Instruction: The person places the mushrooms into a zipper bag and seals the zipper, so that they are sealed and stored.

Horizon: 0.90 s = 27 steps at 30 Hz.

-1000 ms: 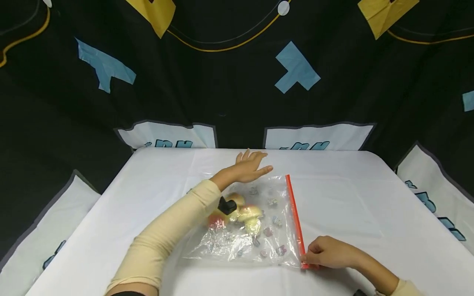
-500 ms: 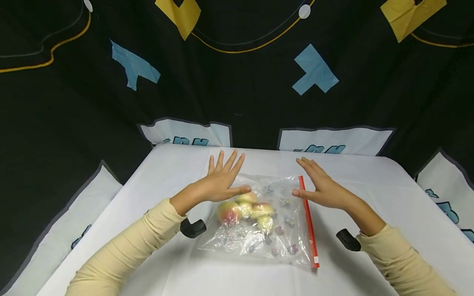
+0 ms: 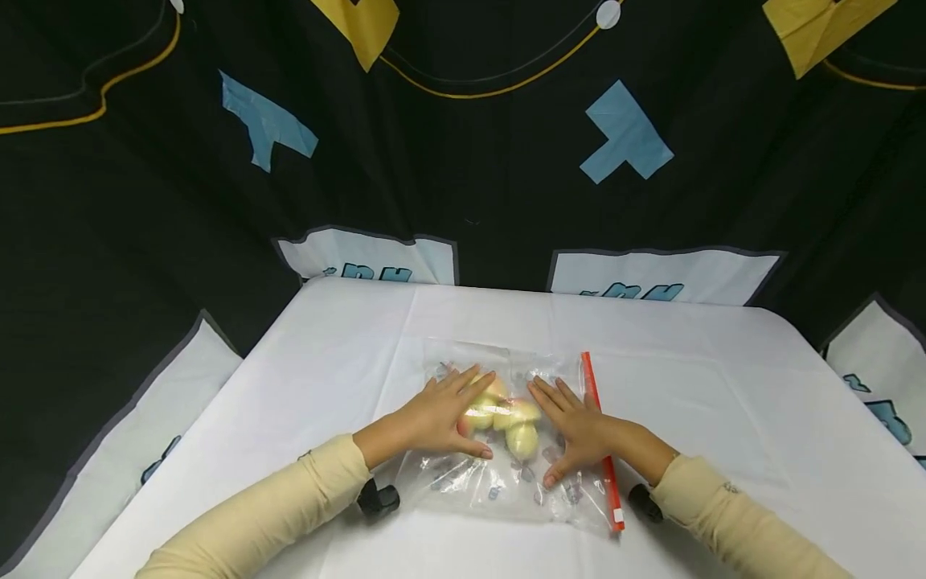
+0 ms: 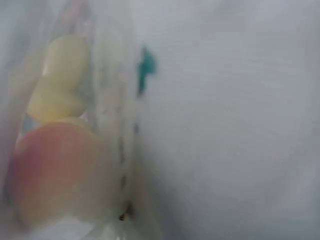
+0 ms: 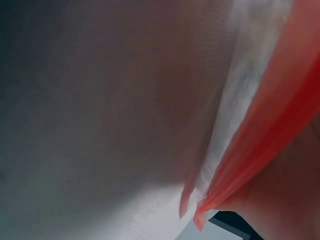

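A clear plastic zip bag [image 3: 470, 490] with a red zip strip [image 3: 613, 490] along its right side lies flat on the table. Inside it are several yellow-and-red peach-like fruits [image 3: 522, 441], also seen through plastic as a fruit [image 4: 55, 170] in the left wrist view. My left hand [image 3: 434, 414] rests on the bag's left part with fingers spread, partly covering the fruits. On the right part, beside the fruits, my right hand [image 3: 579, 430] lies with straight fingers, its wrist crossing the strip. In the right wrist view the red strip [image 5: 270, 135] passes close to the hand.
A white-covered table [image 3: 687, 386] spreads around the bag. Behind it hangs a black cloth [image 3: 463, 185] with yellow, blue and white patches. Black wrist mounts [image 3: 378, 500] sit under both forearms.
The right hand left the strip's lower corner, rose, and came down on the bag. My left hand drew back from beyond the bag and lowered onto it near the fruits.
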### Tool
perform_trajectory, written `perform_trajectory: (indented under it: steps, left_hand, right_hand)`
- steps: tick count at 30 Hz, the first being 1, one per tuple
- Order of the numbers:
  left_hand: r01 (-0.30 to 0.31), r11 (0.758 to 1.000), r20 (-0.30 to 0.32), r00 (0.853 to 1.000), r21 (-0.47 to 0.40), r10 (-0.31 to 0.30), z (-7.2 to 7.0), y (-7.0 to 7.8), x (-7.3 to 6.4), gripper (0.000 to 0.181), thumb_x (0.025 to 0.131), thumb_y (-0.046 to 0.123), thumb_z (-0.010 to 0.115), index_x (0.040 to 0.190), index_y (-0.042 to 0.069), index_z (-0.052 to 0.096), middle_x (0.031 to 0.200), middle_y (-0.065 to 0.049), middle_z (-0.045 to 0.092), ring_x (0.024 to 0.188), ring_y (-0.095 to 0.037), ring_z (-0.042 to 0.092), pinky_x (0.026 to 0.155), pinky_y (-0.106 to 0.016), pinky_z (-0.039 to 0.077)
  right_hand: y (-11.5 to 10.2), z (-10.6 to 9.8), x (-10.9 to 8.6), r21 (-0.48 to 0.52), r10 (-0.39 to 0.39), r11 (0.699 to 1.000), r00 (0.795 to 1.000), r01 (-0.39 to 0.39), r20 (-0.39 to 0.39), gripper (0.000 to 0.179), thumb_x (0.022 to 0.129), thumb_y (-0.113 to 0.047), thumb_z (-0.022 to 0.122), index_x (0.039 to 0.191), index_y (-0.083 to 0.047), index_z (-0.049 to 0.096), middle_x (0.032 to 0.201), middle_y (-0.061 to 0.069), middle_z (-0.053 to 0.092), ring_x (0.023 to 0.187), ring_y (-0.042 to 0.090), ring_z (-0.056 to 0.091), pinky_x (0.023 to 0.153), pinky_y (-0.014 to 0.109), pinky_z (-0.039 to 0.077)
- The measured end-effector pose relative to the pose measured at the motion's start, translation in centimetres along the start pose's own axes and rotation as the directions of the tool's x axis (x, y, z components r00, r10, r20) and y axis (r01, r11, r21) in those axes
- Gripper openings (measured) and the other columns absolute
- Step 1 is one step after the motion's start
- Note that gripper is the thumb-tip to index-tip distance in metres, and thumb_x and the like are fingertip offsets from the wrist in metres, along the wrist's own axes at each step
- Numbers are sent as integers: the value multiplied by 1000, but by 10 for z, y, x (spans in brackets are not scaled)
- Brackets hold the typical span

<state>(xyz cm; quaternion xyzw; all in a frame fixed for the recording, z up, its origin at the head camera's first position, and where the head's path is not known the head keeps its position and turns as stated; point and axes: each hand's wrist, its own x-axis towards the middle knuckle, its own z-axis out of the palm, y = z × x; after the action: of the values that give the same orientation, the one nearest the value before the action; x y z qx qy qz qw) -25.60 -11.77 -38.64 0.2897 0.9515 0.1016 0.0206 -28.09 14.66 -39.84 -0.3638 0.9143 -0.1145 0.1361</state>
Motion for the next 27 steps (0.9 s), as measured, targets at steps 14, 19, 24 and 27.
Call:
perform_trajectory:
  steps: [14, 19, 24, 27]
  left_hand:
    - [63, 988, 30, 998, -142, -59, 0, -3, 5, 108, 64, 73, 59, 148, 27, 10, 153, -11, 16, 120, -41, 46, 95, -56, 39]
    - [89, 981, 74, 994, -170, -77, -2, -8, 6, 107, 66, 70, 61, 148, 27, 9, 152, -13, 16, 127, -40, 38, 98, -56, 35]
    - [51, 975, 167, 986, -215, -14, -10, -16, 7, 100, 74, 69, 53, 148, 20, 8, 152, -19, 11, 136, -42, 18, 106, -56, 23]
    - [48, 980, 135, 991, -196, -21, -30, -14, 9, 95, 77, 71, 46, 148, 20, 9, 152, -20, 9, 135, -49, 9, 103, -66, 12]
  right_hand:
    - [5, 1, 7, 79, -42, 996, 996, 37, 74, 126, 62, -58, 73, 146, -6, -5, 154, 14, -2, 137, 46, -1, 95, 75, 5]
    - [8, 0, 11, 90, -33, 996, 997, 26, 76, 122, 63, -57, 73, 147, -8, -1, 154, 12, 3, 137, 46, 3, 97, 73, 10]
    - [7, -10, 7, 91, -40, 995, 996, 33, 77, 120, 63, -56, 74, 147, -8, 1, 153, 17, 3, 136, 48, 4, 100, 69, 16]
    - [3, -33, 1, 56, -29, 998, 1000, 29, -10, 120, 63, -54, 75, 147, -12, 0, 153, 19, -1, 136, 48, -1, 100, 70, 9]
